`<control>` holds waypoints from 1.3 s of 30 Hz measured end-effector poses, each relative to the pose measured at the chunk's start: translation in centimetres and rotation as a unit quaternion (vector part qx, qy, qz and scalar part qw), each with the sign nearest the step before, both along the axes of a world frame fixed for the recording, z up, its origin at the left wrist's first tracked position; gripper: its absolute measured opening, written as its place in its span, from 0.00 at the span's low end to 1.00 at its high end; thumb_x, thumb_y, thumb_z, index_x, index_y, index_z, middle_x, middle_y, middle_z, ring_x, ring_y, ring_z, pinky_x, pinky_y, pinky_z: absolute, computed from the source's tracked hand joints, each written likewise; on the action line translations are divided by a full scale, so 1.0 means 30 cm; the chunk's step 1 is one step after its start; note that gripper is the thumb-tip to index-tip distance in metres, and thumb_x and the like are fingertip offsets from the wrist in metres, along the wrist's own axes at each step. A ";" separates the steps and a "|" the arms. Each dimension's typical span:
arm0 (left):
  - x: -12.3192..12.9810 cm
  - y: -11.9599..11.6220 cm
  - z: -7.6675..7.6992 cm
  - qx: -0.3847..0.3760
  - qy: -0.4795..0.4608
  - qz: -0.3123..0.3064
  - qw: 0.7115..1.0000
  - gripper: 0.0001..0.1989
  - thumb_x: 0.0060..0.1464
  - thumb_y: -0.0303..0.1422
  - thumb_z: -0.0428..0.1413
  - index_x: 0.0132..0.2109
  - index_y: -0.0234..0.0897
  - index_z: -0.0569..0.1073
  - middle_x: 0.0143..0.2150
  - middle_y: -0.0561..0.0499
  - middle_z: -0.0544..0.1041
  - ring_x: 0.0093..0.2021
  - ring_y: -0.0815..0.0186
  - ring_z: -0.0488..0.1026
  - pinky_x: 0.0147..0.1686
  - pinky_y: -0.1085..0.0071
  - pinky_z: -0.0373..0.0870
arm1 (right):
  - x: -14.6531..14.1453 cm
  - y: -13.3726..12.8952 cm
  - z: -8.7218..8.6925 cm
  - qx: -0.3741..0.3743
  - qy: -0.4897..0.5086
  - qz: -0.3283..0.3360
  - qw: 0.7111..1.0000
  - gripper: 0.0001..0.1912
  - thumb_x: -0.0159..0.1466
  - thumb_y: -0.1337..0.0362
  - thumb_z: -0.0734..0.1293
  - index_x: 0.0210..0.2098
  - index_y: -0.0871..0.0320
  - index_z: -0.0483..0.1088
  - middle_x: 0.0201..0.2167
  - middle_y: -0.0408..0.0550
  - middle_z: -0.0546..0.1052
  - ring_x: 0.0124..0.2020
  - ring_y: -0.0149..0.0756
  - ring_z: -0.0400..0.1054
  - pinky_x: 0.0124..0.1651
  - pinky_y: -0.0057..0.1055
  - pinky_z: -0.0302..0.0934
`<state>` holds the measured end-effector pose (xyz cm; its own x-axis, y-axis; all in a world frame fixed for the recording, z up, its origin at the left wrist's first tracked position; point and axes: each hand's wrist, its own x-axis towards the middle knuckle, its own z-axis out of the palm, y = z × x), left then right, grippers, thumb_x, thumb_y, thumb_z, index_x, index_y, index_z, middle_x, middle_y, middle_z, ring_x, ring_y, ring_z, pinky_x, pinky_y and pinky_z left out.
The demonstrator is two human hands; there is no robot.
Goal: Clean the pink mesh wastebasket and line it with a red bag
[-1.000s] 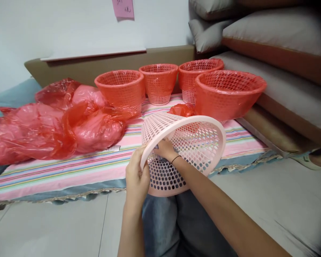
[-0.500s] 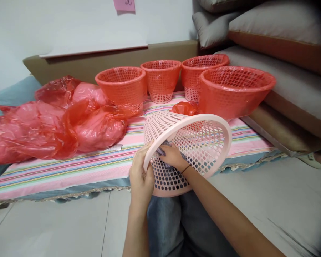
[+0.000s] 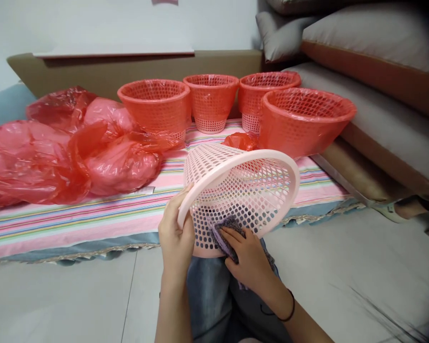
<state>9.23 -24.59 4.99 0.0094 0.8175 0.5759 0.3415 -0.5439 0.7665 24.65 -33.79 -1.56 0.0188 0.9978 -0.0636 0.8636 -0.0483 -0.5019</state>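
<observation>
- A person's left hand [image 3: 177, 228] is gripping the rim of a pale pink mesh basket [image 3: 232, 163], the thumb pressing on the near side of the edge and the fingers wrapping around the outside.
- The right hand [image 3: 248, 259] is holding a grey-purple cloth [image 3: 223, 233] at the basket's lower rim, its fingers lying close together over the fabric and its thumb sitting apart, lower down; part of the cloth is hanging below the hand.
- A dark band [image 3: 291, 307] is circling the right wrist.
- The pale basket is lying tilted on its side above denim-clad legs [image 3: 209, 295], its wide mouth facing the person and its narrower end pointing toward a striped cover [image 3: 93, 221]; from here I am not managing to tell whether that end is touching the fabric.
- Beyond it, four baskets wrapped in red plastic are standing in a curved row: one at left [image 3: 157, 109], two behind [image 3: 211, 102] [image 3: 252, 97], and one nearer at right [image 3: 303, 124].
- A small crumple of red plastic [image 3: 240, 141] is resting just beside the right-hand one.
- At left, a large heap of red plastic bags [image 3: 117, 166] is spreading across the cover.
- Grey-and-brown cushions [image 3: 372, 38] are towering at right.
</observation>
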 end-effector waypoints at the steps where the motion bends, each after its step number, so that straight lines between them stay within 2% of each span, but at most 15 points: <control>1: -0.004 -0.006 -0.001 -0.006 -0.006 0.009 1.000 0.21 0.57 0.23 0.52 0.54 0.46 0.74 0.49 0.51 0.78 0.50 0.62 0.75 0.53 0.64 0.70 | -0.004 0.001 0.000 -0.004 -0.001 -0.005 1.000 0.37 0.55 0.66 0.63 0.65 0.52 0.63 0.65 0.37 0.66 0.58 0.55 0.55 0.62 0.51 0.51; 4: -0.021 -0.028 -0.009 -0.026 -0.023 0.048 0.998 0.20 0.56 0.28 0.57 0.55 0.44 0.73 0.51 0.50 0.77 0.53 0.61 0.74 0.55 0.65 0.70 | -0.009 0.013 0.001 -0.010 0.004 -0.007 1.000 0.36 0.56 0.65 0.62 0.65 0.52 0.63 0.64 0.37 0.67 0.56 0.53 0.57 0.60 0.51 0.54; 6: -0.030 -0.047 -0.035 -0.047 -0.052 0.078 0.994 0.24 0.53 0.31 0.62 0.57 0.42 0.71 0.54 0.48 0.76 0.56 0.59 0.73 0.57 0.64 0.68 | -0.007 0.018 0.000 -0.007 0.009 -0.006 1.000 0.36 0.56 0.65 0.62 0.64 0.52 0.63 0.64 0.37 0.67 0.55 0.54 0.57 0.60 0.52 0.54; 8: -0.029 -0.069 -0.091 -0.091 -0.110 0.102 0.984 0.27 0.51 0.34 0.64 0.58 0.41 0.70 0.57 0.45 0.74 0.57 0.58 0.72 0.58 0.63 0.68 | -0.003 0.019 -0.003 -0.001 0.015 -0.004 1.000 0.35 0.55 0.65 0.62 0.64 0.53 0.64 0.64 0.38 0.67 0.55 0.54 0.57 0.61 0.53 0.53; 10: -0.011 -0.095 -0.172 -0.155 -0.182 0.114 0.964 0.28 0.51 0.36 0.64 0.58 0.40 0.69 0.57 0.44 0.74 0.57 0.57 0.73 0.57 0.61 0.70 | 0.001 0.017 -0.007 0.006 0.026 -0.005 1.000 0.35 0.55 0.65 0.62 0.64 0.54 0.64 0.63 0.39 0.68 0.54 0.53 0.57 0.60 0.53 0.54; 14: 0.067 -0.144 -0.329 -0.217 -0.262 0.074 0.937 0.26 0.58 0.37 0.59 0.62 0.40 0.65 0.63 0.42 0.69 0.64 0.56 0.67 0.64 0.57 0.63 | 0.011 0.015 -0.012 0.020 0.043 -0.014 0.999 0.35 0.54 0.67 0.62 0.62 0.53 0.66 0.62 0.39 0.69 0.53 0.52 0.59 0.60 0.51 0.56; 17: 0.119 -0.164 -0.368 -0.220 -0.296 0.090 0.925 0.27 0.57 0.34 0.59 0.62 0.41 0.64 0.65 0.42 0.67 0.65 0.56 0.65 0.65 0.55 0.60 | 0.016 0.013 -0.009 0.031 0.057 -0.011 0.998 0.36 0.53 0.68 0.63 0.62 0.53 0.66 0.62 0.39 0.69 0.55 0.52 0.59 0.61 0.51 0.55; 19: 0.128 -0.168 -0.348 -0.211 -0.295 0.116 0.925 0.28 0.57 0.33 0.58 0.63 0.42 0.63 0.65 0.42 0.68 0.65 0.56 0.66 0.64 0.54 0.61 | 0.016 0.008 0.002 0.034 0.082 0.007 0.996 0.37 0.53 0.69 0.63 0.63 0.52 0.66 0.63 0.40 0.69 0.55 0.51 0.60 0.62 0.51 0.54; 22: 0.101 -0.166 -0.274 -0.182 -0.279 0.119 0.935 0.29 0.57 0.33 0.58 0.65 0.44 0.62 0.65 0.43 0.68 0.64 0.55 0.67 0.63 0.54 0.62 | 0.007 -0.014 0.032 0.030 0.156 0.063 0.985 0.38 0.50 0.71 0.62 0.62 0.52 0.66 0.63 0.41 0.69 0.58 0.48 0.61 0.65 0.50 0.51; 26: 0.025 -0.160 -0.160 -0.178 -0.258 0.105 0.944 0.30 0.55 0.30 0.59 0.64 0.46 0.62 0.65 0.45 0.67 0.64 0.56 0.66 0.65 0.56 0.60 | 0.004 -0.053 0.081 0.019 0.311 0.160 0.937 0.39 0.47 0.74 0.60 0.59 0.50 0.69 0.59 0.40 0.73 0.59 0.40 0.64 0.66 0.43 0.52; 28: -0.012 -0.155 -0.117 -0.178 -0.233 0.082 0.953 0.30 0.55 0.29 0.59 0.64 0.46 0.64 0.63 0.47 0.69 0.63 0.56 0.67 0.65 0.57 0.60 | 0.017 -0.050 0.098 0.036 0.362 0.170 0.916 0.37 0.48 0.74 0.61 0.58 0.50 0.70 0.56 0.41 0.75 0.57 0.40 0.66 0.63 0.41 0.56; 29: -0.026 -0.151 -0.100 -0.177 -0.214 0.064 0.958 0.28 0.55 0.29 0.58 0.63 0.46 0.65 0.62 0.47 0.71 0.62 0.57 0.68 0.64 0.58 0.61 | 0.029 -0.036 0.105 0.056 0.365 0.156 0.916 0.36 0.48 0.73 0.61 0.57 0.50 0.70 0.55 0.43 0.75 0.56 0.41 0.67 0.62 0.41 0.58; 32: -0.046 -0.138 -0.062 -0.166 -0.149 0.011 0.975 0.24 0.54 0.28 0.57 0.59 0.45 0.70 0.57 0.49 0.75 0.59 0.57 0.71 0.63 0.57 0.63 | 0.074 0.063 0.119 0.147 0.291 0.096 0.940 0.34 0.51 0.72 0.62 0.58 0.51 0.69 0.57 0.46 0.74 0.57 0.44 0.66 0.62 0.44 0.57; 35: -0.037 -0.126 -0.036 -0.149 -0.112 -0.015 0.982 0.25 0.53 0.26 0.56 0.58 0.45 0.72 0.57 0.50 0.76 0.59 0.56 0.70 0.63 0.56 0.62 | 0.118 0.233 0.120 0.217 0.187 0.073 0.955 0.30 0.53 0.70 0.63 0.57 0.56 0.69 0.58 0.49 0.73 0.59 0.44 0.65 0.65 0.43 0.53; 39: -0.020 -0.117 -0.017 -0.130 -0.092 -0.005 0.987 0.27 0.49 0.23 0.54 0.57 0.46 0.74 0.55 0.51 0.77 0.58 0.56 0.71 0.62 0.57 0.65 | 0.144 0.468 0.079 0.173 0.066 0.077 0.980 0.29 0.56 0.69 0.65 0.58 0.58 0.69 0.58 0.49 0.73 0.60 0.45 0.63 0.64 0.42 0.54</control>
